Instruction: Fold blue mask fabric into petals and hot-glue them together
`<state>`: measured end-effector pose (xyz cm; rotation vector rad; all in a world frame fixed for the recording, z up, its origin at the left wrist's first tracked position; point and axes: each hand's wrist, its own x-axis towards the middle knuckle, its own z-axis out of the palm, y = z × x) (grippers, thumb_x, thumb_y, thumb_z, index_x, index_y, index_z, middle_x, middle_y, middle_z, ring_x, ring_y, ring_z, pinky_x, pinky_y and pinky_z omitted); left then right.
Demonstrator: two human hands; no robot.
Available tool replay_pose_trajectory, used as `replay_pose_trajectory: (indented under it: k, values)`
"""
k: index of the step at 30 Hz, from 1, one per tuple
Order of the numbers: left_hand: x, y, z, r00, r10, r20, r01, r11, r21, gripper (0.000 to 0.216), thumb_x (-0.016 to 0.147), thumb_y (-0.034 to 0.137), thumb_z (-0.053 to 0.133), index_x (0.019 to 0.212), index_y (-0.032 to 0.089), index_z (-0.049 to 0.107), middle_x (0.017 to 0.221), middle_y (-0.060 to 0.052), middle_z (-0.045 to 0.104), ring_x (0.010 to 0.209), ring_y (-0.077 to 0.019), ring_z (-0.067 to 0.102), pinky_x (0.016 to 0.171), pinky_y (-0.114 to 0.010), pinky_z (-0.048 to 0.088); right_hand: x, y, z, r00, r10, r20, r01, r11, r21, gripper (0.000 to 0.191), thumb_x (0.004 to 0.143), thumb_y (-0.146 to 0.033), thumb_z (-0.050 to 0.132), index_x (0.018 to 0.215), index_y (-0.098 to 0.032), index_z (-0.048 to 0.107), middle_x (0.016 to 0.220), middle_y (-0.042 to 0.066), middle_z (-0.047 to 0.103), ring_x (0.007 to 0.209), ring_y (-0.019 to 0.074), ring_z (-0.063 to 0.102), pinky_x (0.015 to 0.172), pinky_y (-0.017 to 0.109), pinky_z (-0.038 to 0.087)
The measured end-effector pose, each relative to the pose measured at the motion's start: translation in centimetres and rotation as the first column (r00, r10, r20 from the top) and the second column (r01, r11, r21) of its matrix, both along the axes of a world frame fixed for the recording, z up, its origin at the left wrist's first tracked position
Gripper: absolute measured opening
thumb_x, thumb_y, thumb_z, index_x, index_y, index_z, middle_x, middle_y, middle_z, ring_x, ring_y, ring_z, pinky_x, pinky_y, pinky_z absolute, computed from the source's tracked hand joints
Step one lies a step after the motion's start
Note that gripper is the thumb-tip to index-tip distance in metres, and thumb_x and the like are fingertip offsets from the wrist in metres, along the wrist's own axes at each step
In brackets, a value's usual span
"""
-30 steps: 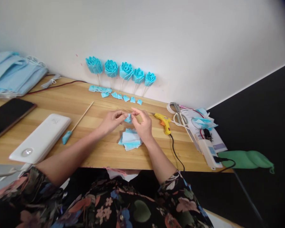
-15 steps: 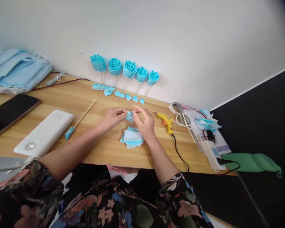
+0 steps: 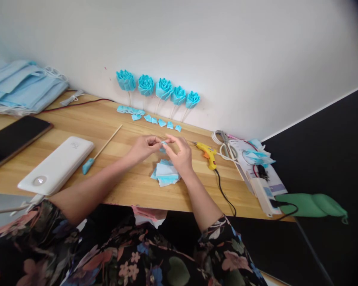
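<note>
My left hand [image 3: 143, 147] and my right hand [image 3: 180, 154] meet over the middle of the wooden desk [image 3: 119, 131], both pinching a small folded blue piece [image 3: 163, 146] between their fingertips. Just below the hands lies a pile of cut blue and white squares [image 3: 165, 174]. A wooden stick with a blue tip [image 3: 100, 151] rests to the left of my left hand. A yellow glue gun [image 3: 207, 153] lies to the right of my right hand.
Several blue roses on sticks [image 3: 159, 89] lean on the wall above a row of folded blue pieces [image 3: 147, 117]. A white power bank [image 3: 56, 165], a phone [image 3: 13, 139] and face masks [image 3: 20, 85] lie left. Scissors [image 3: 225, 145], scraps and a power strip [image 3: 264, 192] lie right.
The hands have kept working the small blue piece, fingers closing tighter on it. The view has shifted slightly; nothing else on the desk has moved.
</note>
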<state>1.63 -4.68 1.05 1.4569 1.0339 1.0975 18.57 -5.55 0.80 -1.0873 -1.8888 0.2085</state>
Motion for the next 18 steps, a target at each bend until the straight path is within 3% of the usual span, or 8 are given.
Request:
replay_pose_trajectory:
  k: [11,18]
  values:
    - [0.0,0.02,-0.12,0.99,0.03,-0.135,-0.026,0.999,0.026,0.016,0.076,0.03,0.061,0.07,0.015,0.065,0.062,0.001,0.059,0.057,-0.0115,0.048,0.055,-0.024,0.034,0.1,0.21,-0.19,0.996,-0.015,-0.083,0.007,0.995,-0.098,0.026,0.086,-0.02,0.062,0.11,-0.026,0.071,0.089,0.001,0.074,0.089,0.0182,0.066,0.089,0.035,0.052]
    - [-0.11,-0.12,-0.12,0.981,0.038,-0.19,-0.027,0.998,0.061,0.018,0.078,0.032,0.059,0.071,0.016,0.064,0.059,0.002,0.055,0.054,-0.0108,0.044,0.052,-0.024,0.03,0.15,0.35,-0.29,0.997,-0.004,-0.082,0.003,1.0,-0.021,0.029,0.085,-0.017,0.062,0.111,-0.026,0.071,0.087,0.001,0.073,0.087,0.0177,0.066,0.088,0.034,0.051]
